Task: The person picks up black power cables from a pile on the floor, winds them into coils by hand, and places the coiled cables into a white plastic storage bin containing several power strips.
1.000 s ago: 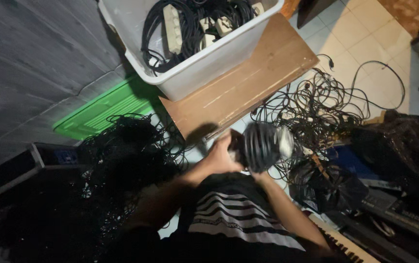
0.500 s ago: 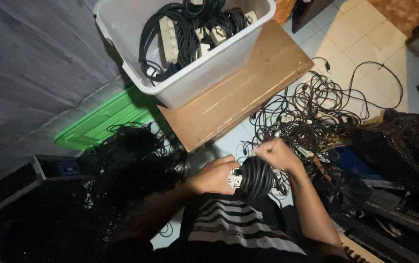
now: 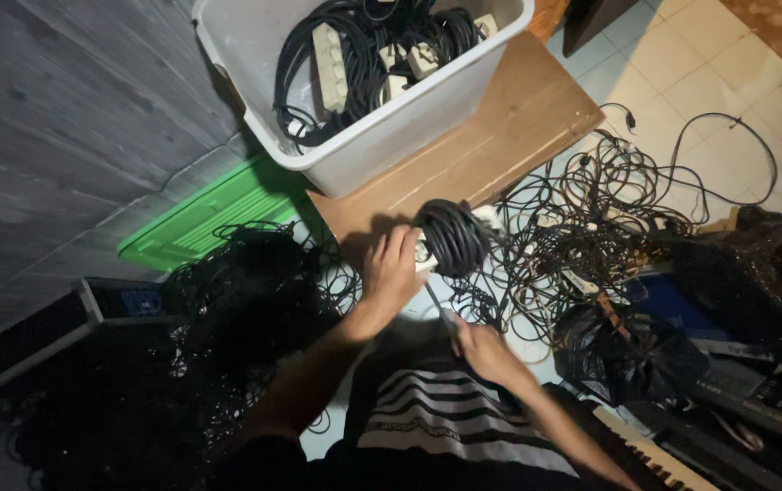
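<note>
A white bin [image 3: 364,155] full of cables is seen on the wooden board's [image 3: 500,145] far edge. At its near edge, a coiled black cable [image 3: 452,238] is gripped by the left hand [image 3: 394,270]; its loose end is pinched in the right hand [image 3: 482,350].
</note>
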